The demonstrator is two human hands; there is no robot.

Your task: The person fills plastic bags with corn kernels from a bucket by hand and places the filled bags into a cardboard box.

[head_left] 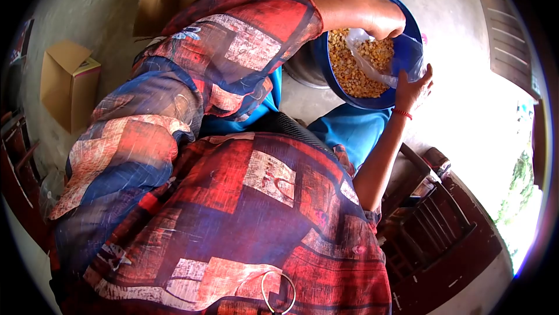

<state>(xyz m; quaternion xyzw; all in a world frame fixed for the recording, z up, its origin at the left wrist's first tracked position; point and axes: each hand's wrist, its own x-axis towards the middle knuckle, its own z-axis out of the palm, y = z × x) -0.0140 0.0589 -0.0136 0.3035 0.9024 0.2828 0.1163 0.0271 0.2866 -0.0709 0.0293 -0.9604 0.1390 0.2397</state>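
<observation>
In the upper right of the frame, a clear plastic bag (368, 65) is being held inside the mouth of a blue bucket (372, 103), its film being draped across yellow-orange kernels (354, 81). The kernels are being contained by the bucket, and part of them is being covered by the bag.

The bag's upper edge is being pinched by the left hand (384, 19), whose fingers are being kept curled and bent downward above the kernels. The bag's lower right side is being grasped by the right hand (412, 90), with the thumb being pressed toward the film. A red bracelet (402, 114) is being worn on the right wrist.

Below the bucket, near the centre, blue trousers (348, 131) are being shown. At the far left, an open cardboard box (57, 89) is being supported by the floor (119, 15). Dark wooden furniture (434, 222) is being seen at lower right.
</observation>
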